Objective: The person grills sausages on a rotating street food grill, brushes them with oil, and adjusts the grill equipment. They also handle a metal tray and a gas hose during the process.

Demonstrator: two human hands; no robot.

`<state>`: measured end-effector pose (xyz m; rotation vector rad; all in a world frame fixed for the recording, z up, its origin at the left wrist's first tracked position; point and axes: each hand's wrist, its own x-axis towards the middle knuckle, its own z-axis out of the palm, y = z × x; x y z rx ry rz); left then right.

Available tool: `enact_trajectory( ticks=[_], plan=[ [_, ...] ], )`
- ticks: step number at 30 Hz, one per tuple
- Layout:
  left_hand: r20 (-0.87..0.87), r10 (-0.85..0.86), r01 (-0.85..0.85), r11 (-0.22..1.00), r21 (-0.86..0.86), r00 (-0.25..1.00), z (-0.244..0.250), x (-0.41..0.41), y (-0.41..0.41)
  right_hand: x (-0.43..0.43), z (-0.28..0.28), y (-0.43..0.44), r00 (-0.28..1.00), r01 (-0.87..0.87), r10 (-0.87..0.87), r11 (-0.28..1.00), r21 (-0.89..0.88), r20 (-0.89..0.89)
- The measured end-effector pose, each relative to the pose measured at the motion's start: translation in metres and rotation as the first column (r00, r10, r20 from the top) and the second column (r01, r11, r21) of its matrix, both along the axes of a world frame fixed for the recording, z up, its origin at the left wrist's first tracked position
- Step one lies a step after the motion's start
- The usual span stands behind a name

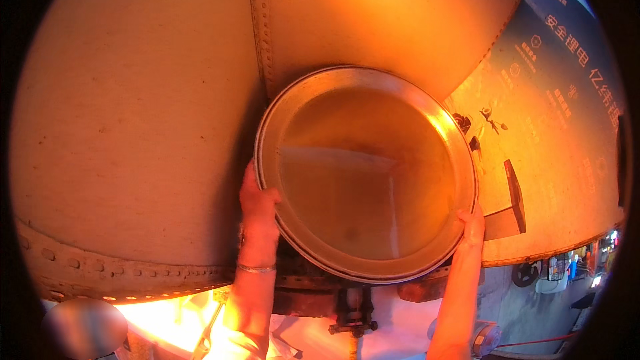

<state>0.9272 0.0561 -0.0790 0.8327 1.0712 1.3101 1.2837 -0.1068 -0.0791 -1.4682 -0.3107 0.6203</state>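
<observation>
A large round metal pan (367, 175) with a raised rim is tilted towards the camera in the middle of the view. Its flat inside carries a dull reflection. My left hand (257, 192) grips the pan's left edge, thumb over the rim; a bracelet is on that wrist. My right hand (472, 220) holds the lower right edge, thumb at the rim. The fingers behind the pan are hidden. Orange light falls on the pan and both arms. Behind the pan stand large panels (140, 110) with perforated metal edges.
A printed board (565, 110) with writing stands at the right. A metal fitting (352, 310) is below the pan. Very bright orange light fills the lower left, beside a tool-like object (205, 335). Part of a person's head, blurred, shows at the bottom left.
</observation>
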Motion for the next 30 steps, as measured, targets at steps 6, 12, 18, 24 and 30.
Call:
enact_trajectory(
  ticks=[6,12,18,24,30],
  plan=[
    [0.037,-0.071,0.071,0.998,0.003,0.997,-0.001,-0.017,0.014,-0.033,0.007,-0.005,0.999,0.039,-0.038,0.998,0.044,-0.023],
    [0.056,-0.115,0.115,0.993,0.002,0.992,-0.003,-0.021,0.02,-0.033,0.001,-0.008,1.0,0.022,-0.022,0.999,0.038,-0.008],
    [0.037,-0.111,0.111,0.994,0.015,0.993,-0.001,-0.019,0.017,-0.026,-0.007,-0.007,1.0,0.009,-0.006,0.994,0.11,-0.027],
    [0.045,-0.126,0.123,0.991,0.051,0.991,-0.006,-0.02,0.016,-0.016,-0.014,-0.009,0.997,-0.065,0.061,0.995,0.076,0.056],
    [0.07,-0.09,0.1,0.983,-0.152,0.993,-0.005,-0.02,0.019,0.023,0.005,0.011,0.985,-0.083,0.117,0.967,-0.242,0.13]
  ],
)
